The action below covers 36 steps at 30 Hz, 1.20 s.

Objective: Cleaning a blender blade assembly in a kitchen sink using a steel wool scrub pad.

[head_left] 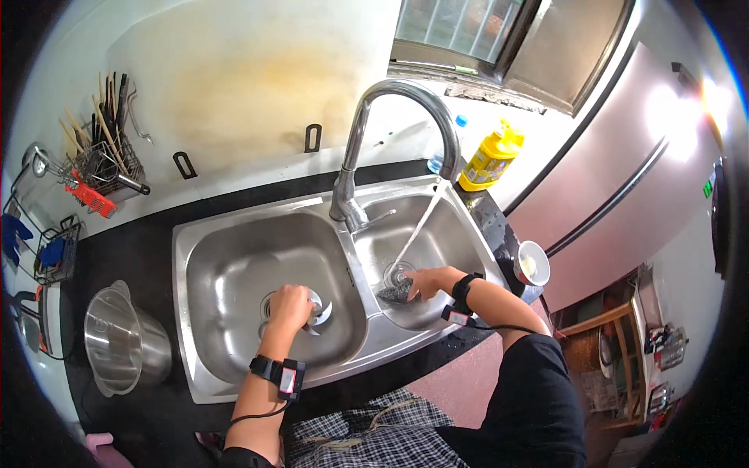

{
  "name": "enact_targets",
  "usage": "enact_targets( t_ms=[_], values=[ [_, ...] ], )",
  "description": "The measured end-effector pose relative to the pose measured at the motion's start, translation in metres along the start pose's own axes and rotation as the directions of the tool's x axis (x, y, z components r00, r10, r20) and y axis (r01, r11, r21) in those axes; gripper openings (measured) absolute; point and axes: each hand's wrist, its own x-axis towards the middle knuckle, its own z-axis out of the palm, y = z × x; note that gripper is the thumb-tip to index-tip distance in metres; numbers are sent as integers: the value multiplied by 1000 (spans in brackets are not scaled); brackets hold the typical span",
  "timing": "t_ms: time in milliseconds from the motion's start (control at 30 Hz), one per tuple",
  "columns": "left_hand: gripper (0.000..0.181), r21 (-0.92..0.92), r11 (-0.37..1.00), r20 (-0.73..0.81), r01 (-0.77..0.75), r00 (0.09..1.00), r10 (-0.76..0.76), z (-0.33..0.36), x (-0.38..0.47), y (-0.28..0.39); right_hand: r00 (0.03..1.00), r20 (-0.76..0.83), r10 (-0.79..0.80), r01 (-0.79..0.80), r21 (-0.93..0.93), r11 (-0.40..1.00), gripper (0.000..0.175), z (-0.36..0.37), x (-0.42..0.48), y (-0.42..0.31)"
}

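Over the large basin of a stainless steel double sink [234,351], my left hand [289,307] is closed around a metal blade attachment [319,316]; its curved blades stick out at the right of my fingers. In the small basin, my right hand [426,285] has its fingers on a dark scouring pad [397,292]. Water streams from the curved chrome faucet [351,140] and lands near the small basin's drain, just behind the pad. The drain of the large basin lies partly hidden behind my left hand.
Left of the sink stand nested clear and steel bowls [155,351]. A wire utensil basket [126,161] hangs on the wall. A yellow bottle [491,158] and a clear bottle [436,161] stand behind the small basin. At the counter's right edge is a white bowl [541,266].
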Motion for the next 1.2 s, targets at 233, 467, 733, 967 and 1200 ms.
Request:
enact_targets(
  t_ms=[233, 467, 733, 967, 1200],
  values=[
    [18, -14, 1000, 33, 13, 999, -13, 3, 3, 3, 979, -194, 67, -19, 241, 970, 36, -7, 4, 26],
    [18, -11, 999, -5, -35, 999, 35, 5, 5, 4, 735, -458, 499, 137, 822, 553, 26, -30, -31, 33],
    [19, -51, 999, 9, 2, 1000, -1, -2, 2, 4, 896, -423, 137, 202, 662, 722, 25, -46, -30, -13],
    [17, -15, 1000, 3, -12, 1000, 12, 3, 2, 2, 970, -63, -237, 233, 539, 809, 32, -18, -13, -11],
    [18, 0, 1000, 23, -31, 999, 31, 0, 4, 4, 952, -295, 86, 69, 477, 876, 29, -14, -1, 26]
  ],
)
